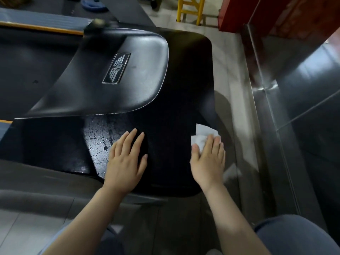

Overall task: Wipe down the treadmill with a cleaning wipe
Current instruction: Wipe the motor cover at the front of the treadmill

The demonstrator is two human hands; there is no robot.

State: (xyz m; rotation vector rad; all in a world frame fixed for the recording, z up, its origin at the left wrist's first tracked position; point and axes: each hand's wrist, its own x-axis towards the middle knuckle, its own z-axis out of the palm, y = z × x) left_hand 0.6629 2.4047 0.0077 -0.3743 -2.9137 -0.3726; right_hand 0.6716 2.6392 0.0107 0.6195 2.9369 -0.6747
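The black treadmill [174, 74] fills the middle of the view, its glossy motor cover below a raised console back with a winged silver badge [116, 68]. My right hand [208, 161] presses a white cleaning wipe [200, 137] flat onto the cover near its right edge; the wipe sticks out beyond my fingertips. My left hand [127, 161] rests flat on the cover, fingers together, holding nothing. A wet, speckled patch [100, 138] shines on the cover just left of my left hand.
A shiny metal wall panel [294, 92] runs along the right, close to the treadmill's edge, with a strip of tiled floor [230, 74] between. A yellow frame [191, 8] and a red cabinet [239, 13] stand at the back. My knee [298, 236] shows at bottom right.
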